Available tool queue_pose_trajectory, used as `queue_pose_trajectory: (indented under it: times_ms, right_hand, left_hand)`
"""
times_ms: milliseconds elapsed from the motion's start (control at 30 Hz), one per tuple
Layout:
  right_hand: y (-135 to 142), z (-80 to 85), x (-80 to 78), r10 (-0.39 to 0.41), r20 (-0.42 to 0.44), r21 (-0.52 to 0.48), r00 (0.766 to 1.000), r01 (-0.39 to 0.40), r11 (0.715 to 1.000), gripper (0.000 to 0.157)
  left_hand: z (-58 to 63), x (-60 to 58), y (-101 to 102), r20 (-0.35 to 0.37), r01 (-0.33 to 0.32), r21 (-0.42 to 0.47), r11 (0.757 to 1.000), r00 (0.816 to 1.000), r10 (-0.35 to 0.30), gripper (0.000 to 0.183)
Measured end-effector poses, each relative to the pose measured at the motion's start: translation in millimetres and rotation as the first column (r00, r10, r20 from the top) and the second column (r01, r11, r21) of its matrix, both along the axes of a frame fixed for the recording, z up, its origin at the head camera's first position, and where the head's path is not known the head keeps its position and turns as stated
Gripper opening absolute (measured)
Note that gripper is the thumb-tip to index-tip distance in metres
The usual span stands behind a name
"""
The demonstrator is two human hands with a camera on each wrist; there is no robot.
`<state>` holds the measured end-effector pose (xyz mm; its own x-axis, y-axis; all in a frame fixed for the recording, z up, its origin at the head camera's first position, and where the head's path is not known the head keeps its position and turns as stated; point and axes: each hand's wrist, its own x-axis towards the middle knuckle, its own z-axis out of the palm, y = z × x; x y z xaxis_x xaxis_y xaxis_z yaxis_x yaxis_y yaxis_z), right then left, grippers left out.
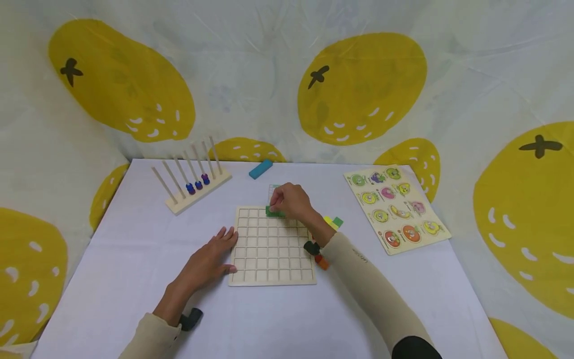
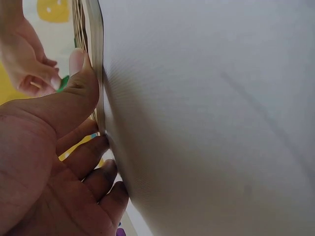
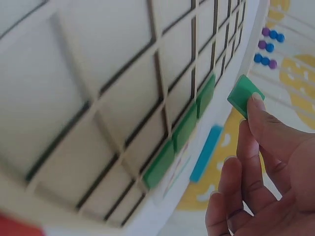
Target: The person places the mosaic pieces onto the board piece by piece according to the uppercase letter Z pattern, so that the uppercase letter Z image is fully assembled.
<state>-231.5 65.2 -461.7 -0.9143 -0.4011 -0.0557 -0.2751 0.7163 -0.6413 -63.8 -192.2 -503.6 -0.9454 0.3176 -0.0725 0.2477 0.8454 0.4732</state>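
A pale wooden grid board (image 1: 273,252) lies flat in front of me. My right hand (image 1: 291,202) is over its far edge, pinching a green square tile (image 3: 244,93) between thumb and fingertips, apart from the board in the right wrist view. Three green tiles (image 3: 184,129) sit side by side in cells along one edge row. My left hand (image 1: 211,259) touches the board's left edge; its thumb and fingertips rest against the side, as the left wrist view shows.
Beyond the board lie a small grid-printed card (image 1: 272,191) and a blue block (image 1: 260,169). A bead stand (image 1: 177,205) with upright rods is at back left. On the right are a fruit puzzle board (image 1: 396,209), yellow and green tiles (image 1: 338,222) and orange ones (image 1: 321,262).
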Motion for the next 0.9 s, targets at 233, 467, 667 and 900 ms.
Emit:
queue_pose_trajectory:
  times_ms: [233, 467, 667, 900]
  right_hand:
    - [-21.4, -7.6, 1.7, -0.01, -0.023, 0.09, 1.0, 0.013, 0.996, 0.015]
    - [-30.8, -14.4, 0.2, -0.022, -0.046, 0.183, 0.999, 0.03, 0.983, 0.016]
    - [-32.6, -19.0, -1.4, -0.002, -0.038, 0.214, 0.999, 0.01, 0.977, 0.012]
    - [-23.9, -17.9, 0.8, 0.016, -0.036, 0.155, 0.999, -0.011, 0.988, 0.004]
  left_hand:
    - [-2.6, 0.5, -0.5, -0.006, 0.004, 0.008, 1.0, 1.0, -0.004, 0.1]
    - [-3.5, 1.8, -1.7, -0.038, 0.021, 0.034, 0.999, 0.999, -0.02, 0.098]
    - [-3.9, 1.7, -1.8, -0.034, 0.019, 0.036, 0.999, 0.999, -0.018, 0.098]
    - [-2.2, 1.3, -1.1, -0.027, 0.011, 0.019, 1.0, 1.0, -0.011, 0.1]
